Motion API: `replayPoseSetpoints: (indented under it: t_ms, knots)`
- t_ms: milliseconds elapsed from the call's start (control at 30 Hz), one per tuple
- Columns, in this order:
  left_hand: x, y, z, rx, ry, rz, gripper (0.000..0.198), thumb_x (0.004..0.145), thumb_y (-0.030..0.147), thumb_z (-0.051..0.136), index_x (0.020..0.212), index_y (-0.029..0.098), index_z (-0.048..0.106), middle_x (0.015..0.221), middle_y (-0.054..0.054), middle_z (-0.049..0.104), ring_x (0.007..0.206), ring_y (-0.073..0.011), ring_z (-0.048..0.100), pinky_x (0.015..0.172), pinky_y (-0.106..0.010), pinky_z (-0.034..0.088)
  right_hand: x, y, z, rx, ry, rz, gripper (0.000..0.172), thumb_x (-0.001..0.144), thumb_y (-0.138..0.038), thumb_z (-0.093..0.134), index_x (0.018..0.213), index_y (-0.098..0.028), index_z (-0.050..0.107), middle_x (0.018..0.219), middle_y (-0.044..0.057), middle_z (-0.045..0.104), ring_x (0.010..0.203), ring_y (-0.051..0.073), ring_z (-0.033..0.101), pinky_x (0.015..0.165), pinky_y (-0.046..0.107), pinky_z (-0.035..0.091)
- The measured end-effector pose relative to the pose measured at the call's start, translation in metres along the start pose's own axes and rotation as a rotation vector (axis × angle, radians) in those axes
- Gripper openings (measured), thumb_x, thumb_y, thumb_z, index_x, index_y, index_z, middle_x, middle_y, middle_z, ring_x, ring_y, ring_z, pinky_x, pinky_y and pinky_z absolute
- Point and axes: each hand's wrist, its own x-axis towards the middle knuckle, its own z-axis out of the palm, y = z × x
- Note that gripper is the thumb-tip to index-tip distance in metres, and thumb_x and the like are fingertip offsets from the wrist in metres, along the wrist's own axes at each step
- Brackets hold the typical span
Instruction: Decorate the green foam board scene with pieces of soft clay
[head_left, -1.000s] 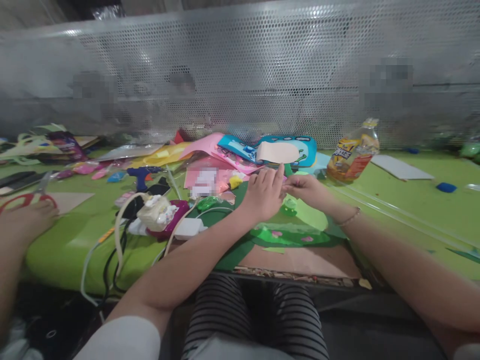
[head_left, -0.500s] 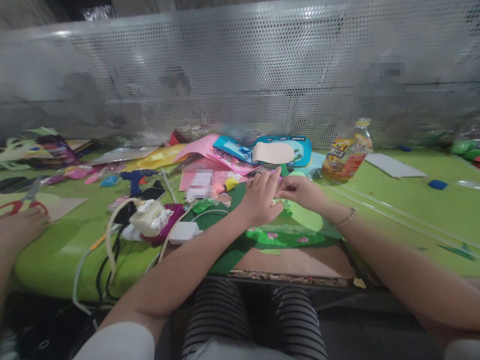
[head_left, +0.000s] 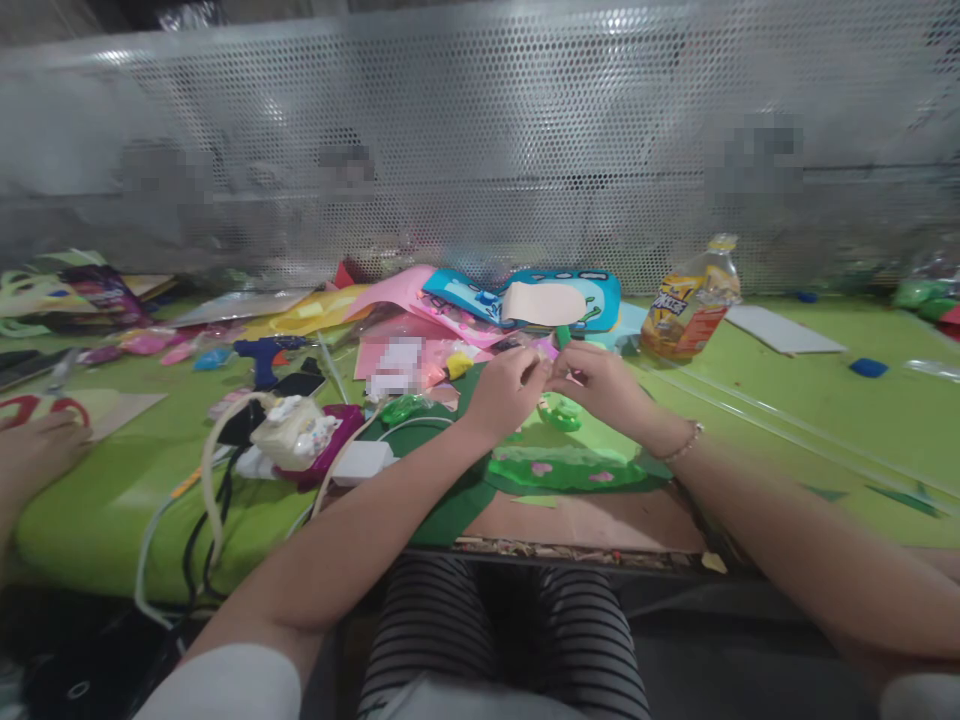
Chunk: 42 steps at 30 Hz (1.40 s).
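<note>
Both left hand and right hand pinch a green piece above the table (perforated screen behind)

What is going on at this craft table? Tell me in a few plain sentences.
A person sits at a green table strewn with coloured foam sheets. Their left hand and right hand meet above a green foam cut-out, fingertips of both pinching a small piece, pink and green, too blurred to identify. A blue glue gun lies to the left; a bottle is to the right. At the table's left edge rests another person's hand.
</note>
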Motion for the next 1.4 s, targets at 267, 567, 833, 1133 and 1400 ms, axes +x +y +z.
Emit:
replayPoseSetpoints:
  t_ms: [267,567,833,1133,1400]
  knots:
    - [-0.003,0.002,0.002,-0.122,-0.032,-0.008,0.024,0.087,0.024,0.036,0.063,0.021,0.033,0.062,0.001,0.041,0.064,-0.0134,0.042,0.061,-0.027,0.032,0.000,-0.003,0.002,0.098,-0.040,0.014,0.026,0.082,-0.035,0.057,0.064,-0.019,0.049,0.065,0.000,0.047,0.060,0.013,0.040,0.055,0.025,0.031]
    - [-0.005,0.003,0.007,-0.314,-0.006,-0.068,0.025,0.087,0.024,0.037,0.063,0.021,0.031,0.062,0.002,0.036,0.063,-0.0123,0.040,0.060,-0.026,0.033,0.001,0.003,0.000,0.352,-0.111,0.131,0.031,0.087,-0.039,0.049,0.064,-0.018,0.048,0.066,0.000,0.043,0.065,0.013,0.041,0.061,0.027,0.032]
    - [-0.007,0.000,0.010,-0.481,0.035,-0.148,0.028,0.087,0.028,0.037,0.062,0.020,0.027,0.060,0.004,0.031,0.059,-0.0098,0.035,0.055,-0.023,0.029,-0.002,-0.001,0.012,0.799,-0.032,0.415,0.030,0.081,-0.038,0.059,0.062,-0.018,0.048,0.057,-0.004,0.038,0.052,0.009,0.031,0.051,0.025,0.023]
    - [-0.006,0.008,0.009,-0.550,0.122,-0.177,0.025,0.082,0.023,0.041,0.060,0.019,0.029,0.058,0.005,0.027,0.056,-0.0075,0.028,0.053,-0.022,0.024,0.002,-0.016,0.014,0.640,0.140,0.438,0.038,0.076,-0.042,0.063,0.053,-0.017,0.047,0.050,-0.004,0.039,0.048,0.008,0.033,0.049,0.025,0.024]
    - [-0.007,0.009,0.007,-0.536,0.122,-0.152,0.026,0.079,0.018,0.042,0.057,0.019,0.028,0.054,0.006,0.025,0.054,-0.0078,0.026,0.052,-0.024,0.020,0.003,-0.015,0.011,0.691,0.145,0.488,0.030,0.074,-0.034,0.063,0.053,-0.017,0.049,0.049,-0.004,0.040,0.048,0.008,0.034,0.048,0.025,0.024]
